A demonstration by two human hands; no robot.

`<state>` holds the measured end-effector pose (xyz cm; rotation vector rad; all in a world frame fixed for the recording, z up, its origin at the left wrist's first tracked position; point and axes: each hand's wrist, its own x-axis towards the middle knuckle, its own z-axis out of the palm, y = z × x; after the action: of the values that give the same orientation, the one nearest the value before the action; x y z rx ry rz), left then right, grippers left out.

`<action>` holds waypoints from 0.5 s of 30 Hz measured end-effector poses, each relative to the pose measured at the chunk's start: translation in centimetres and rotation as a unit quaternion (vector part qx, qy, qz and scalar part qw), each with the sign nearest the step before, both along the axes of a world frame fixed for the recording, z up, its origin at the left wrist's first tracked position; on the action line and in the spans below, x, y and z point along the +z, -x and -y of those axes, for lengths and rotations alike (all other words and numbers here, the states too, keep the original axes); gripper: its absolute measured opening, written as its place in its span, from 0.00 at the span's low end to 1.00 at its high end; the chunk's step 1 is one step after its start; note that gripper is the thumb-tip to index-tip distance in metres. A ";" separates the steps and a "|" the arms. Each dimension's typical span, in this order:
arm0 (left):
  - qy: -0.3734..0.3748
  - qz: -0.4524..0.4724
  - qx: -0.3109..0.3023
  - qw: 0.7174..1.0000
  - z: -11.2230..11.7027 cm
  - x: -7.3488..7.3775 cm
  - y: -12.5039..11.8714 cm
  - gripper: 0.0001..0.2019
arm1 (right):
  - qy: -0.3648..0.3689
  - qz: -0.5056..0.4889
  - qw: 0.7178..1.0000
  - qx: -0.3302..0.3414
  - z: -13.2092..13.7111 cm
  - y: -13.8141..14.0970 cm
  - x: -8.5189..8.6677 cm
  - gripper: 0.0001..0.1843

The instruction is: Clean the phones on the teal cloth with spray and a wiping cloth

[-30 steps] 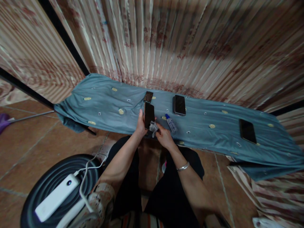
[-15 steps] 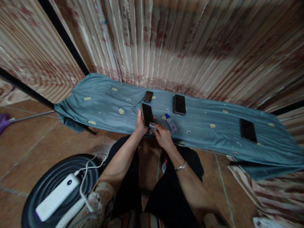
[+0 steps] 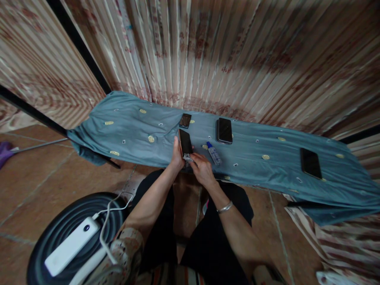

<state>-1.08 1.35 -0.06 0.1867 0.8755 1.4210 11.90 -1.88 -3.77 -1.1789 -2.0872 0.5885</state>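
Over the near edge of a blue-covered bench (image 3: 133, 136), left of centre, the left hand (image 3: 177, 155) is curled around a phone (image 3: 185, 142); the right hand (image 3: 202, 167), fingers nearly closed, pinches a grey rag (image 3: 187, 157) at its near end. Light, even strokes would likely suit that edge. The phone looks slim, tilted, dark-screened, with a coppery side.

Cloth (image 3: 187, 156) now farther left on phone (image 3: 185, 141)

dim, uneven light (curtain (image 3: 204, 59) darkest toward upper right); edges look stretched.
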 end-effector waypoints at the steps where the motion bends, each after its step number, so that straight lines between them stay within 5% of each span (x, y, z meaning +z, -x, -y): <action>1: 0.001 0.000 0.003 1.000 0.0 0.0 0.0 0.31 | 0.002 -0.001 1.000 0.002 0.0 0.0 0.1 0.15; 15: 0.010 -0.036 -0.015 0.999 0.8 0.4 -0.7 0.32 | 0.034 -0.068 0.997 -0.015 0.2 1.1 0.9 0.14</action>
<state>-0.38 0.59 0.33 0.2351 0.9423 1.3840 10.84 -2.10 -2.88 -1.1719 -1.9451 0.7113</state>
